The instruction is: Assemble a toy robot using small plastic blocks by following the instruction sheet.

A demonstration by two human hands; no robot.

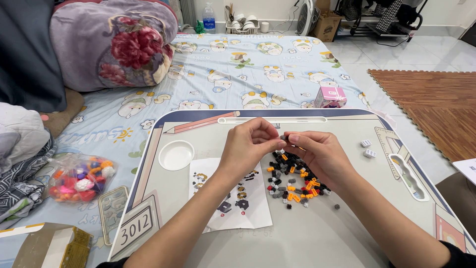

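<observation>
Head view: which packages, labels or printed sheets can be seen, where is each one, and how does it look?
Pink box: small carton on the bedsheet beyond the tray table.
Instruction sheet: white paper on the table under the left forearm, small pictures.
Plastic bag: clear, colourful pieces, left of the table.
Cardboard box: brown and yellow, bottom left.
Water bottle: clear, blue label, far wall.

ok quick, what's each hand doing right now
left hand: fingers pinched shut on a tiny brick
right hand: pinched on the same brick, above the brick pile
</observation>
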